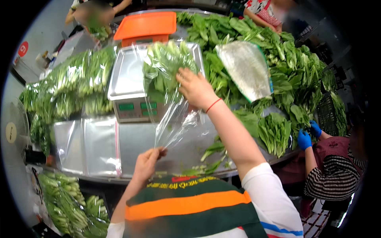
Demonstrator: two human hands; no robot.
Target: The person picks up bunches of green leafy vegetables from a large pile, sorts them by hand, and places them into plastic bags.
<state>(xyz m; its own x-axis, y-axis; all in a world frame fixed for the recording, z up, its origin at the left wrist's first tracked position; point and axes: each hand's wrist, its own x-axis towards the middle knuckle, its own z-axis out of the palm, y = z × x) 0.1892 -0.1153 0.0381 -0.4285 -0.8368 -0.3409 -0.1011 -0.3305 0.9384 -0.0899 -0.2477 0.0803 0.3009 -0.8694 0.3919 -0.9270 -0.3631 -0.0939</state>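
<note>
A clear plastic bag (171, 128) holds a bunch of leafy greens (162, 68) over the right half of a digital scale's metal pan (128, 71). With its fingers pinched together, my left hand (147, 163) grips the bag's near end and stretches the film toward me. My right hand (195, 87) lies spread, palm down, on the bagged greens at the scale's right edge. Whether its fingers grip the film cannot be made out. Below the pan, the scale's green displays (126, 106) face me.
Bagged greens (68, 80) are stacked left of the scale, and flat empty bags (101, 145) lie at the front. Loose greens (276, 74) heap up right, under a silvery sheet (245, 70). An orange scale (146, 25) stands behind. A co-worker's blue-gloved hands (305, 139) handle greens at right.
</note>
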